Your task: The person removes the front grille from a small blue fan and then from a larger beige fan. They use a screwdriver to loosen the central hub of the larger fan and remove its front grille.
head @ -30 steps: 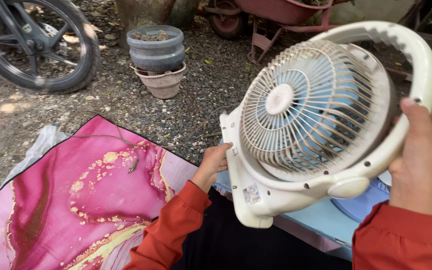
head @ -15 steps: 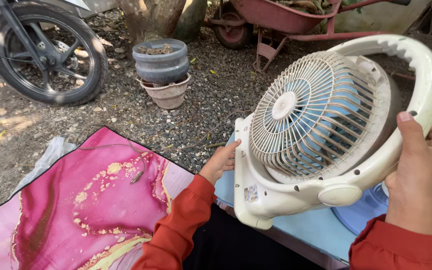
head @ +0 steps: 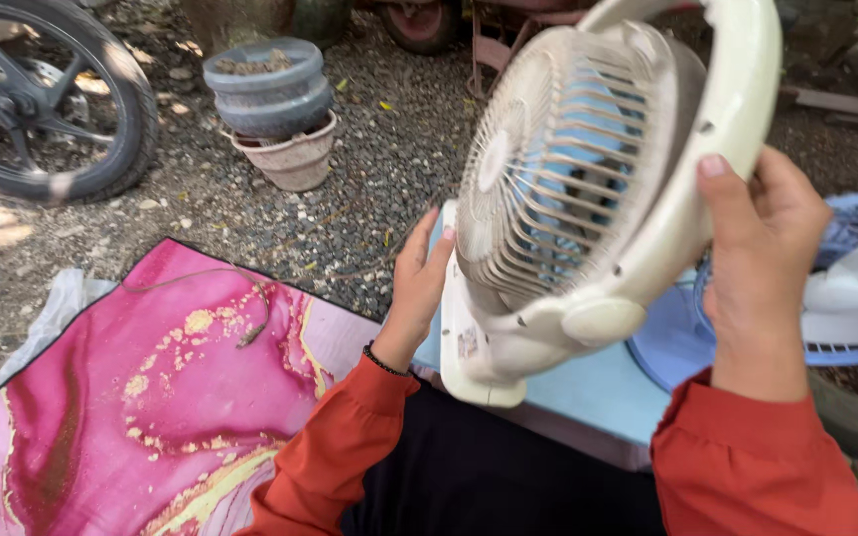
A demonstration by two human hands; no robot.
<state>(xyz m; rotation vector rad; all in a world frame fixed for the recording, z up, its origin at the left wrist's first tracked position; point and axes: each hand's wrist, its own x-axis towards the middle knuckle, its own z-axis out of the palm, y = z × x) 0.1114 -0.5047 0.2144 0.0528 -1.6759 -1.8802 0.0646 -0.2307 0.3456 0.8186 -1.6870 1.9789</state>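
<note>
At the far left a motorcycle wheel stands on the gravel, and beside it, further right, a stack of pots holds dry soil. Below these a pink and gold marbled mat spreads over the ground, with a thin cable lying across its upper part. Moving to the middle, the left hand rises from an orange-red sleeve with a dark band at the wrist; its fingers are extended, not clenched, and rest flat against the left edge of the base of a cream box fan, steadying it rather than wrapping it. The fan is held up in the air between the two hands, over the person's lap and a pale blue surface, tilted so its round grille faces left and slightly down, the blue blades showing behind the ribs. The round knob on its lower frame sits between the hands. On the right, the right hand is closed around the fan's curved outer frame, thumb on the front face, fingers behind it. Just right of that hand, lower down, lies a second fan with a blue grille and white blades.
</note>
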